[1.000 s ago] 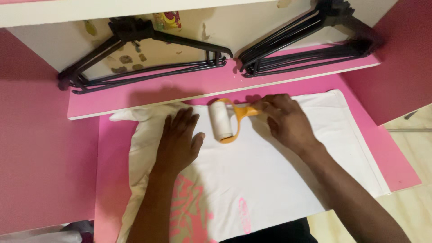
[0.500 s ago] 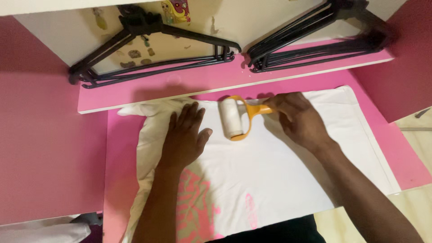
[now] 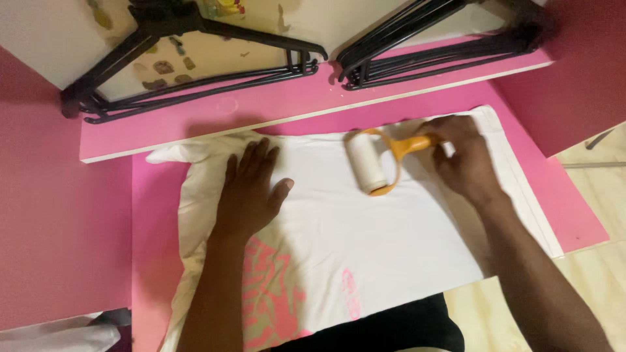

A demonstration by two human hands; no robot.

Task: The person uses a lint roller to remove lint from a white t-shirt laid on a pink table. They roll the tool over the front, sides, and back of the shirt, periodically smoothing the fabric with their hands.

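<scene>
Pink counter (image 3: 153,215) carries the white garment (image 3: 391,241): press the left hand (image 3: 251,189), fingers spread flat, to pin the cloth while the right hand (image 3: 463,156), grip closed on the orange handle, draws the lint roller (image 3: 368,163) evenly along the upper fabric.

Above my work, a pink shelf (image 3: 261,111) carries two bundles of black hangers: one bundle (image 3: 195,72) on the left, lying against a cream wall panel (image 3: 59,39) with peeling stickers, the other (image 3: 437,49) on the right. A pink table (image 3: 150,215) lies underneath everything, and pale floor (image 3: 600,195) shows at the right.
</scene>
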